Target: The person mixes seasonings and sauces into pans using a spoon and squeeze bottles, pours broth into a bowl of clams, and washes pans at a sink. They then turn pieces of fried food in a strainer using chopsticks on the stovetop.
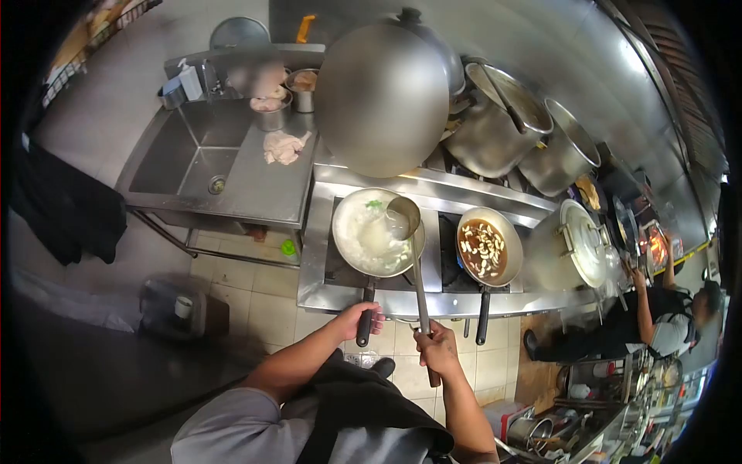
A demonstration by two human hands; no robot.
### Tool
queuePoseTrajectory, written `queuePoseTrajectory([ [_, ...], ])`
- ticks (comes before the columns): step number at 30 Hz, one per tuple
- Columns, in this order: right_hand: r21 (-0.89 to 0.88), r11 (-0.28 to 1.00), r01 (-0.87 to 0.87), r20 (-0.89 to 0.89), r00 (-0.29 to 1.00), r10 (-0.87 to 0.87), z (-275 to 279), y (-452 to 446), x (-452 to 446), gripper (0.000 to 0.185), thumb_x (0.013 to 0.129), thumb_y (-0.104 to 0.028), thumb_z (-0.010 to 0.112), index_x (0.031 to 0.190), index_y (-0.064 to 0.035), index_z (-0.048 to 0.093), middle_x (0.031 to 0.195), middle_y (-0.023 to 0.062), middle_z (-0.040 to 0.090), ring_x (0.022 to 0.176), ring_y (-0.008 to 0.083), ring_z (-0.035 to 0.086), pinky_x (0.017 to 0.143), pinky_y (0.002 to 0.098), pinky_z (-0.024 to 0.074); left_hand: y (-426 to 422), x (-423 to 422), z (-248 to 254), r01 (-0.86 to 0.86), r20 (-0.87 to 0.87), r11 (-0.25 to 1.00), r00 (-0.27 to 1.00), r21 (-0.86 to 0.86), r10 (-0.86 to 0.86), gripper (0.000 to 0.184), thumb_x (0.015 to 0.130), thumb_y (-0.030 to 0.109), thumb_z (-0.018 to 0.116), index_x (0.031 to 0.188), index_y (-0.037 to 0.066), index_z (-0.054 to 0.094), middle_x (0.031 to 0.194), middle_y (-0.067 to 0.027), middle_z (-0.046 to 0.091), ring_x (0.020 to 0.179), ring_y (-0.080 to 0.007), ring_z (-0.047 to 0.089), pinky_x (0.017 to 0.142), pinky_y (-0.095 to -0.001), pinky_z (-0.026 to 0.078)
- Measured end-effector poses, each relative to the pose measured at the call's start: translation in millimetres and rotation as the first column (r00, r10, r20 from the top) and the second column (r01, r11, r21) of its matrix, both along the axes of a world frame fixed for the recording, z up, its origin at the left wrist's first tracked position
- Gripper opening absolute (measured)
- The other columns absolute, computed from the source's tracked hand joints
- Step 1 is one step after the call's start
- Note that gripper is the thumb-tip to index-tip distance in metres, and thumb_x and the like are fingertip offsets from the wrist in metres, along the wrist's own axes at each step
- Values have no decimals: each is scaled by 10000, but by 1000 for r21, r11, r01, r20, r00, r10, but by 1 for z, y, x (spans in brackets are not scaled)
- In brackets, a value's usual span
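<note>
Ladle (420,294), metal with a long straight shaft and a brown end, slants forward from the right hand (438,348), whose fingers wrap tightly round its handle. The left hand (361,319) curls loosely about the smooth black handle of a frying pan (339,246). Past the fingers of both hands, the ladle's round bowl sits inside this pan, near its right rim, among cloudy white liquid and green bits. Both pan handles jut over the front edge of the shiny steel stove (456,303). Bare steel separates that pan from a second pan (512,263), which holds brown liquid with pale curved pieces; a lidded pot (550,247) stands close on its right. Farther back rise deep, open stockpots (483,147); leftward, raw poultry (284,147) lies on the flat sink counter (270,201).
</note>
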State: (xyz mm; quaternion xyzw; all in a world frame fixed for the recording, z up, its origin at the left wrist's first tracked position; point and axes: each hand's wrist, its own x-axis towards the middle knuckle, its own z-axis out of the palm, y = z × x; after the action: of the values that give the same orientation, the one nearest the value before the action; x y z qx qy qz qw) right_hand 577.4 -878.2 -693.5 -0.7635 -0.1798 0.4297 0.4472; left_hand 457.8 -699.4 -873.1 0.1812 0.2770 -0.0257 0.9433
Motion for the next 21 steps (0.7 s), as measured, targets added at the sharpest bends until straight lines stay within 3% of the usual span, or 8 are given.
queuePoseTrajectory([
  [3, -43, 999, 8, 154, 988, -1, -11, -5, -4, 116, 861, -100, 584, 917, -2, 559, 593, 43, 534, 395, 113, 472, 365, 267, 387, 2, 1, -11, 37, 44, 997, 998, -67, -34, 202, 870, 305, 599, 906, 107, 574, 750, -12, 592, 630, -169, 565, 609, -375, 487],
  [7, -90, 989, -115, 681, 718, 146, -36, -11, -13, 157, 836, -101, 598, 940, 4, 545, 590, 97, 543, 411, 165, 511, 384, 322, 400, -4, -1, 3, -30, -10, 1000, 1000, -6, 30, 170, 859, 277, 627, 837, 122, 562, 671, 1, 553, 569, -150, 536, 557, -356, 475],
  [10, -114, 993, -32, 162, 986, 50, -24, -2, -26, 213, 840, -81, 599, 1019, 31, 576, 590, 67, 549, 381, 138, 485, 366, 287, 384, -5, -2, 5, -18, -35, 999, 999, -31, 16, 174, 864, 291, 620, 836, 129, 564, 684, -3, 556, 580, -155, 539, 557, -362, 476],
  [11, -116, 993, -30, 164, 985, 49, -14, 3, -29, 213, 840, -81, 599, 1019, 31, 576, 590, 67, 549, 381, 138, 485, 366, 287, 384, -6, -2, 4, -5, -51, 1000, 999, -13, 4, 181, 867, 303, 614, 838, 131, 567, 693, -4, 556, 592, -159, 541, 568, -367, 474],
  [14, 16, 973, 228, -452, 870, -197, 0, 11, -31, 221, 838, -26, 584, 1048, 45, 578, 589, 34, 513, 351, 102, 415, 325, 230, 316, -4, 0, 6, 2, -78, 1000, 997, -30, -4, 200, 865, 301, 621, 784, 137, 540, 650, 6, 545, 545, -137, 531, 543, -360, 488],
  [17, 79, 938, 337, -652, 729, -208, 4, 9, -33, 231, 840, -25, 586, 1057, 52, 576, 595, 38, 512, 348, 102, 413, 320, 215, 308, -2, -2, -8, 36, -6, 999, 999, 9, -36, 238, 854, 281, 641, 723, 137, 503, 586, 12, 507, 469, -119, 493, 495, -348, 478],
  [18, 75, 944, 322, -615, 760, -210, 6, 7, -36, 233, 848, -20, 586, 1071, 46, 576, 596, 36, 518, 351, 101, 423, 323, 220, 316, -6, -2, 9, 30, -127, 962, 992, 271, 5, 263, 835, 204, 660, 675, 127, 467, 533, 21, 451, 402, -103, 441, 419, -325, 442],
  [21, 67, 970, 234, -470, 865, -177, 8, 4, -42, 237, 854, -29, 594, 1082, 36, 577, 601, 36, 525, 355, 100, 432, 326, 230, 330, -2, -7, 23, 57, -144, 935, 990, 351, -6, 197, 817, 90, 638, 820, 112, 442, 545, 35, 412, 388, -86, 404, 377, -289, 390],
])
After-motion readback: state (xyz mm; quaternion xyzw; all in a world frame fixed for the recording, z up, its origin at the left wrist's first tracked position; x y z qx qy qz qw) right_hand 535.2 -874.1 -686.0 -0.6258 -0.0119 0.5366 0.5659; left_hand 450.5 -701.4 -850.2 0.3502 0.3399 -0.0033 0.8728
